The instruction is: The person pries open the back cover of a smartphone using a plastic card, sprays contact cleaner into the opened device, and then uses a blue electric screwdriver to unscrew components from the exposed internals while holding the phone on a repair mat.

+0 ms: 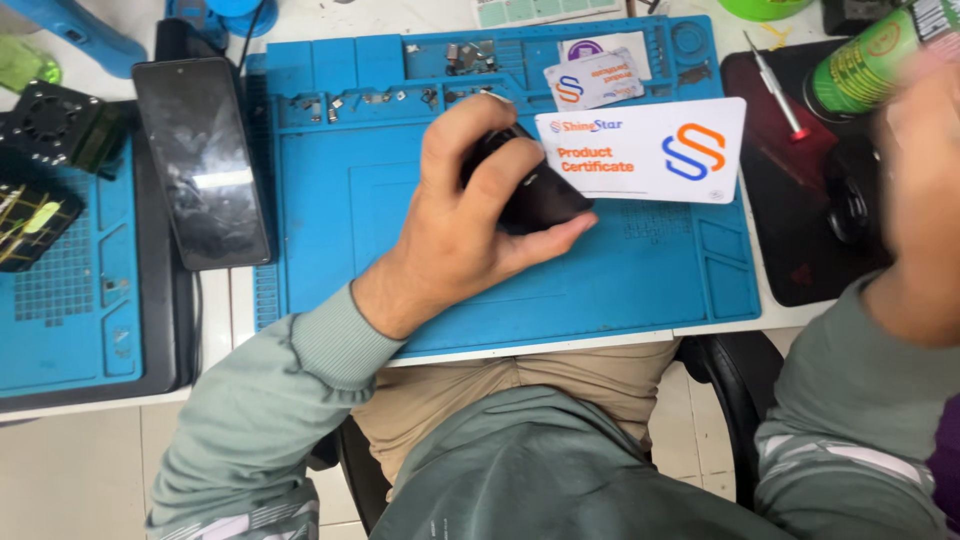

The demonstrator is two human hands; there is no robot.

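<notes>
I am gripping a small black device [530, 190] in my left hand [470, 215], fingers curled over its top and thumb pressed under its lower edge; it is being held just above the blue mat [330, 230], beside the large white card [645, 150]; my right hand [915, 170] is blurring at the frame's right edge, raised near a green can [865, 65], and I cannot tell whether it is clasping the can or merely passing in front of it. Risks, as I am judging them: the blur is suggesting fast motion, so the can could be knocked over onto the dark pad [790, 220] or against the screwdriver [778, 88] lying there; if the can is sprayed, the mist could be reaching the phone [200, 160] lying face up at the mat's left and the two cards; the small screws and parts [380, 97] sitting loose in the mat's top trays could be scattered by a sleeve sweeping across; the device is resting on a pinch only, so a jolt could be dropping it onto the mat.
</notes>
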